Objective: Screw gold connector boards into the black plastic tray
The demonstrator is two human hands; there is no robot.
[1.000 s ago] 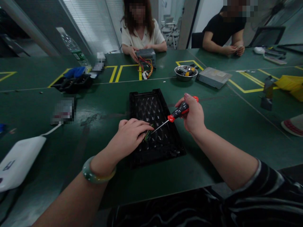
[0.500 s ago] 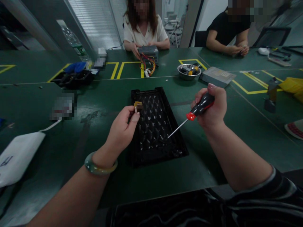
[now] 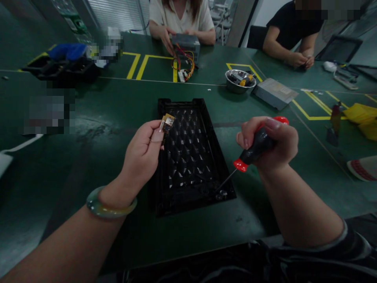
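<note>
Between the thumb and fingers of my left hand [image 3: 144, 145] is a small circuit board [image 3: 169, 121] with metal USB ports, held over the left edge of a black plastic panel [image 3: 188, 149]. The panel lies on the green table and has a textured diamond pattern. My right hand [image 3: 273, 143] is wrapped round the black and red handle of a screwdriver [image 3: 256, 148]. Its thin shaft slants down and left to the panel's near right corner, beside a small shiny part [image 3: 221, 194]. Whether the tip touches anything I cannot tell.
Across the table a person holds a grey power supply [image 3: 186, 47] with coloured cables. A metal bowl [image 3: 240, 83] of small parts stands near a flat grey metal box [image 3: 275, 93]. At the far left sits a black tray [image 3: 61, 68] with blue material on it. Another person sits far right.
My left hand has turned the circuit board so its metal ports show. The screwdriver has shifted to the panel's near right corner, its handle more upright. The view has tilted downward.
</note>
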